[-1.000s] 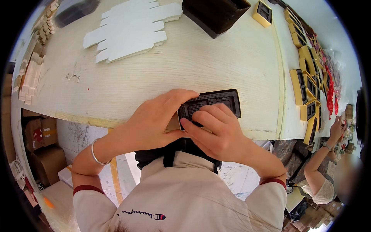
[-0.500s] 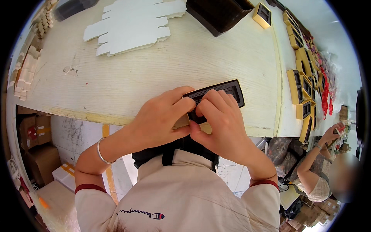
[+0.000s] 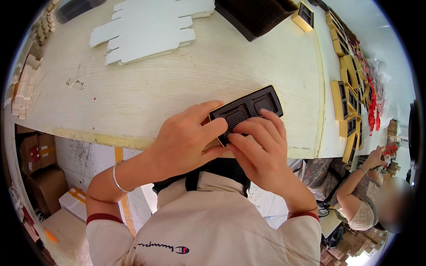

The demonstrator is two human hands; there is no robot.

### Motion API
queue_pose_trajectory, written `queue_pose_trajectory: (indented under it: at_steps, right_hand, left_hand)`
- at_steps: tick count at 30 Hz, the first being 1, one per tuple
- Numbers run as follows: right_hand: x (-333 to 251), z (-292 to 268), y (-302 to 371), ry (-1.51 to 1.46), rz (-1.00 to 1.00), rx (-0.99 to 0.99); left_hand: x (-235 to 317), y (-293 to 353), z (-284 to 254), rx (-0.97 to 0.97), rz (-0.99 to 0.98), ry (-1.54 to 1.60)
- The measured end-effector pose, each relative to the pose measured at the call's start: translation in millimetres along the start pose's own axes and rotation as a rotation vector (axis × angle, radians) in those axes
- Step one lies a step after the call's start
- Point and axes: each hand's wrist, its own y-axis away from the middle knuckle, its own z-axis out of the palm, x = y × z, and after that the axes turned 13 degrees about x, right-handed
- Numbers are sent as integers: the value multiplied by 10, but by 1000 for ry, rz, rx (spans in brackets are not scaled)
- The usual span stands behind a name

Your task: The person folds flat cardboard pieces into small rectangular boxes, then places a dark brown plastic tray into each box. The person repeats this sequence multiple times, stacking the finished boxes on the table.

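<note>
Black-lined box (image 3: 249, 109), more aslant, between hands (image 3: 188, 136) (image 3: 265, 150)

Table (image 3: 146, 93) shows wood grain. Black insert (image 3: 236, 116) by its near edge looks textured plastic; white blanks (image 3: 144, 33), matt card.

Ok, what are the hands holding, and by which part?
The left hand grips the open box by its left end; the right hand touches its near edge.

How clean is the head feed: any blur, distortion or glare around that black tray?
Head view: tabletop's front edge bows, frame corners black; head view, right: co-worker's head blurred; head view, centre: black compartmented tray fairly evenly lit, its texture readable, no strong glare, partly covered by the left hand and right hand.
</note>
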Motion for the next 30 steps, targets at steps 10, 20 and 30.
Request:
queue_pose_trajectory:
  at_steps: [10, 20, 30]
  right_hand:
    - [-47, -137, -322, 61, 150, -330]
    - [76, -160, -62, 36, -39, -209]
    - [40, -78, 149, -48, 39, -135]
  left_hand:
    - [79, -9, 84, 36, 49, -63]
    - [19, 49, 102, 93, -12, -13]
    - [54, -44, 58, 25, 4, -32]
